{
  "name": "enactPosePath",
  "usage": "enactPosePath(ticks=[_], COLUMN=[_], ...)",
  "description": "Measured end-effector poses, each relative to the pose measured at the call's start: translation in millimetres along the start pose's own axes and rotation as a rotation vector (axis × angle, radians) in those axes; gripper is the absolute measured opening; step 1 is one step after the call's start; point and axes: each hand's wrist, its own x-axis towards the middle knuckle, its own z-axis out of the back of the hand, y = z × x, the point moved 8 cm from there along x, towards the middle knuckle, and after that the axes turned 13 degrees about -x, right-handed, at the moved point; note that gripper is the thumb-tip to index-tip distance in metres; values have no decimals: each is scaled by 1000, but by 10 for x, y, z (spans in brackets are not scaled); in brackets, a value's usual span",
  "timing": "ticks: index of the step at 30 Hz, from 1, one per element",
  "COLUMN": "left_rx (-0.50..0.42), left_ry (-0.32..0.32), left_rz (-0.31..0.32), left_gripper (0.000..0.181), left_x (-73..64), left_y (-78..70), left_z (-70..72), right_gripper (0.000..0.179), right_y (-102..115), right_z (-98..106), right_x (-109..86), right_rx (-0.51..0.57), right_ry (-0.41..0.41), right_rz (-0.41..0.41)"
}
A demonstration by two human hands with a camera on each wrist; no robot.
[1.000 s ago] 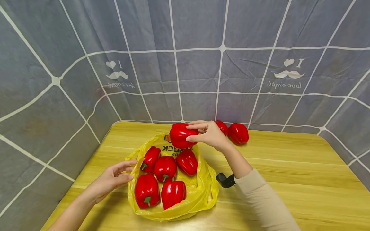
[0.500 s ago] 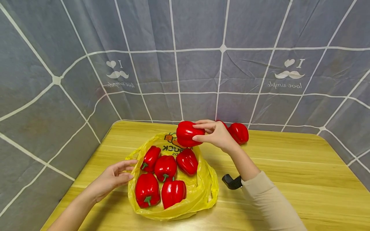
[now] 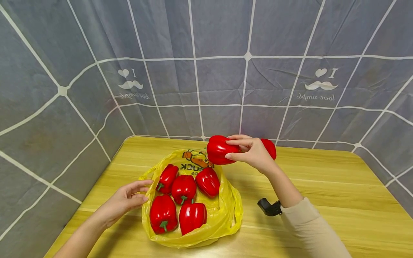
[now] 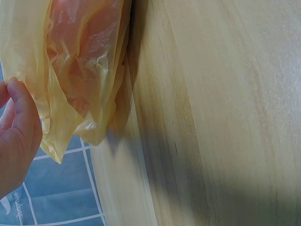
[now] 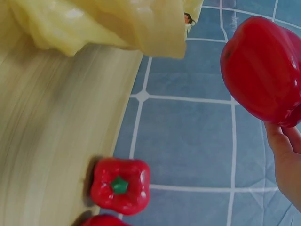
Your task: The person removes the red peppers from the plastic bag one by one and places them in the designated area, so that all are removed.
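The right hand point(image 3: 253, 152) has carried its pepper point(image 3: 220, 149) rightward, uncovering more print point(image 3: 194, 159) on the bag point(image 3: 227, 211).

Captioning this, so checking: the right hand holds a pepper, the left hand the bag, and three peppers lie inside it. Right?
Not three: the head view shows five peppers inside the bag. The right hand does hold a pepper, and the left hand the bag.

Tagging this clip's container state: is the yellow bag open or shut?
Open: the yellow bag has its mouth spread wide, showing five red peppers inside.
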Motion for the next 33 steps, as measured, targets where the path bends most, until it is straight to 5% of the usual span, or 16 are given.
enactPosePath(ticks=[21, 33], left_rx=[-13, -4], left_ry=[-3, -11], left_rz=[-4, -12], left_gripper=[51, 51], left_x=[-17, -8], left_y=[8, -5], left_z=[3, 16], right_gripper=[42, 46], right_y=[-267, -466], right_z=[364, 689], right_x=[-147, -325], right_rx=[-55, -147], right_ry=[-94, -157], right_rz=[7, -102])
